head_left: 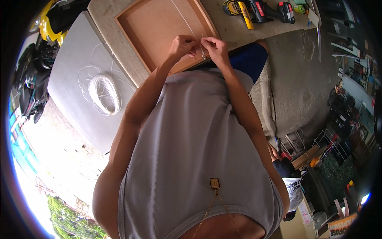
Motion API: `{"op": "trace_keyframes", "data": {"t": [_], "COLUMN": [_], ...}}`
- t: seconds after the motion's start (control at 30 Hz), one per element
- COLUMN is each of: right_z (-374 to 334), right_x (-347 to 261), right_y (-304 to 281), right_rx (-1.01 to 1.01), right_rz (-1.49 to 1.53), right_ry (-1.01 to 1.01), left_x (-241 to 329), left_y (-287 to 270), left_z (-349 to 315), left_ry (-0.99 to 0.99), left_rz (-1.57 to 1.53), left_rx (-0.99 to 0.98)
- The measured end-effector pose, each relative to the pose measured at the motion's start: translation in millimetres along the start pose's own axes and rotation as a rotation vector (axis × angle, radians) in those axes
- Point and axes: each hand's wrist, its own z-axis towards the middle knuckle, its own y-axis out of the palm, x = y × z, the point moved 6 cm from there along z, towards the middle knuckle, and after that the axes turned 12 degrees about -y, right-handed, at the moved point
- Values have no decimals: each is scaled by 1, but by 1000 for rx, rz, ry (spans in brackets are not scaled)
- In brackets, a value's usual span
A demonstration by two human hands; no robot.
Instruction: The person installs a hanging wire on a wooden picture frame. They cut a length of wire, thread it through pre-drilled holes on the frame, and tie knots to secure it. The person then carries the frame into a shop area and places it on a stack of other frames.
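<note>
A thin white cord (pixel 184 17) runs across a shallow wooden frame (pixel 137 47) with a brown backing, down to its near right corner. My left hand (pixel 184 46) is closed in a pinch on the cord. Close beside it, my right hand (pixel 216 49) pinches the cord too, fingertips together. Just below the fingers, a small shiny metal piece (pixel 204 57) sits by the frame's near edge; its kind is too small to make out. The cord between the fingertips is partly hidden.
A loose coil of white cord (pixel 104 95) lies on a grey tabletop (pixel 75 79) at left. Far right on the worktable are a tape measure (pixel 231 7), a yellow cutter (pixel 246 16) and a black-and-red power tool (pixel 258 10). A person (pixel 292 187) is behind at right.
</note>
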Motion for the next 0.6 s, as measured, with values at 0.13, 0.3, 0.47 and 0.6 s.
{"op": "trace_keyframes", "data": {"t": [0.13, 0.3, 0.47, 0.6], "right_z": [-2, -3, -2, -2], "right_x": [3, 1, 1, 3], "right_y": [-1, -1, -1, 0], "right_rx": [42, 91, 100, 66], "right_rz": [30, 18, 3, 3], "right_ry": [19, 5, -30, -5], "left_x": [-1, -2, -3, -2], "left_y": [1, 1, 3, 3], "left_z": [3, 4, 1, 2], "left_ry": [31, 16, 0, 40], "left_rz": [15, 12, -24, 60], "left_rx": [-7, 4, -25, -10]}}
